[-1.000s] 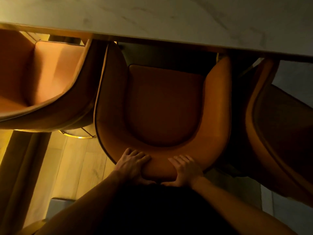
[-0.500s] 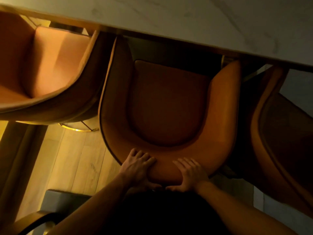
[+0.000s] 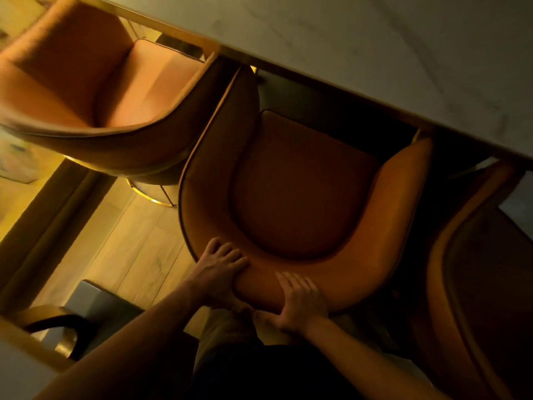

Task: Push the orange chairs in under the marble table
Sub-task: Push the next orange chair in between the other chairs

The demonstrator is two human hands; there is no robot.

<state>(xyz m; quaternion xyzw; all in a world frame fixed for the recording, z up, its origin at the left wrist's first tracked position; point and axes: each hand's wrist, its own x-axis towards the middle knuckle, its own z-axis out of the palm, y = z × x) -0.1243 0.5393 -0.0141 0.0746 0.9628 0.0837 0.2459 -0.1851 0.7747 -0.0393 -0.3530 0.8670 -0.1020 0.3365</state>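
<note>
An orange tub chair (image 3: 383, 226) stands in front of me with the front of its seat under the marble table (image 3: 375, 39). My left hand (image 3: 219, 269) and my right hand (image 3: 300, 304) both grip the top of its curved backrest, fingers over the rim and thumbs behind it. A second orange chair (image 3: 86, 90) sits to the left, close against the first, its front edge at the table's rim. A third orange chair (image 3: 476, 284) shows partly at the right edge, in shadow.
Pale wood floor (image 3: 129, 249) lies to the left of the middle chair. A gold ring base (image 3: 153, 194) shows under the left chair. A grey block (image 3: 95, 298) and a dark curved armrest (image 3: 49, 319) sit at the lower left.
The view has tilted and swung, so the table edge now runs diagonally. The middle chair sits slightly nearer the left chair. Both hands keep their hold on the backrest.
</note>
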